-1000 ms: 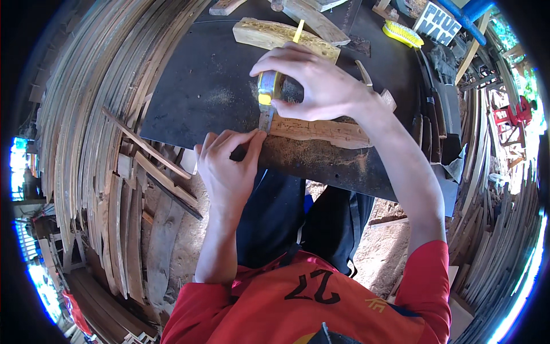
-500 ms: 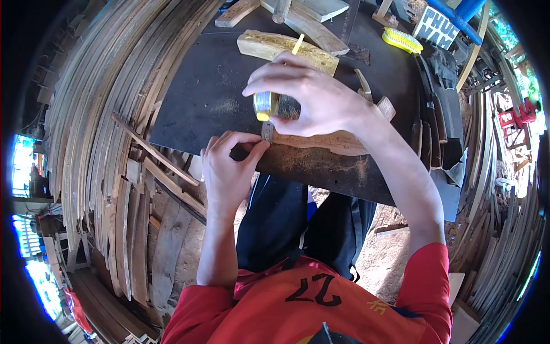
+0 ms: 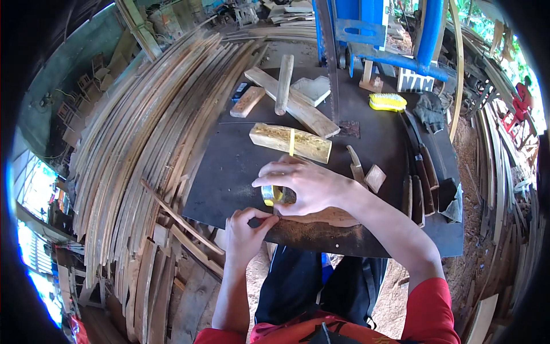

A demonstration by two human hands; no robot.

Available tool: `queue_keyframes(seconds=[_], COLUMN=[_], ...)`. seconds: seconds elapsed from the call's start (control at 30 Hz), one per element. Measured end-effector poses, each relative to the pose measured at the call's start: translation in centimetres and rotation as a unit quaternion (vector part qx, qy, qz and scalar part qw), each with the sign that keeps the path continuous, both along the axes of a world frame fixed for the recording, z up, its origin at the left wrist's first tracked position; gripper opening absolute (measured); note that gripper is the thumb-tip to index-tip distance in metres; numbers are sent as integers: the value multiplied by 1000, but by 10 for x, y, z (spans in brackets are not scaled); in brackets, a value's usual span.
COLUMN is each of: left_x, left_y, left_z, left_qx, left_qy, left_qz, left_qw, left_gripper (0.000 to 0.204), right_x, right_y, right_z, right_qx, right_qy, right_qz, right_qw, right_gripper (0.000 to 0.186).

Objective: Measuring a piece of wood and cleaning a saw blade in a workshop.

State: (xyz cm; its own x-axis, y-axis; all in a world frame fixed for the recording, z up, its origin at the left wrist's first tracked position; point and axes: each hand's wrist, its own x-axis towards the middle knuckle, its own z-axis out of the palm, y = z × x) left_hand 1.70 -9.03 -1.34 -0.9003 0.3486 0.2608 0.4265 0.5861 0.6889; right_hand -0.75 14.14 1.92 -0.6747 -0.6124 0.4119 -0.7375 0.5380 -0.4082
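Observation:
My right hand is wrapped round a yellow and silver tape measure, held over the near part of the dark work surface. My left hand pinches the tape's low end at the left edge of a flat, irregular wooden piece, which my right hand partly hides. Just beyond my right hand lies a pale, rough wooden block, with a narrow yellow strip across it; I cannot tell what that strip is.
Offcuts lie at the back, knives, a yellow brush and wood chunks to the right. A long saw blade stands beside a blue metal frame. Long slats are stacked along the left; sawdust covers the ground.
My view has tilted up, so the bench and hands sit lower in the picture and more background shows. Both hands keep nearly the same pose around the tape measure.

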Motion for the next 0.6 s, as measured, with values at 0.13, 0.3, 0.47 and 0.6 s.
queue_keyframes(seconds=[0.13, 0.3, 0.47, 0.6], left_x=[1, 0, -7, -10], left_y=[-2, -2, 0, -6], left_z=[1, 2, -5, -8], left_qx=[5, -1, -6, -3], left_qy=[-25, -18, -62, -93], left_qz=[2, -7, -3, 6], left_qw=[1000, 1000, 998, 996], left_gripper=[19, 16, 20, 23], right_x=[3, 1, -1, 0], right_y=[-4, -6, 0, -3], right_z=[1, -5, -9, -5], right_qx=[31, 20, -11, -29], right_qy=[-12, 16, 23, 0], right_qz=[-20, -13, -6, 4], right_qw=[999, 1000, 1000, 1000], right_gripper=[62, 61, 61, 59])
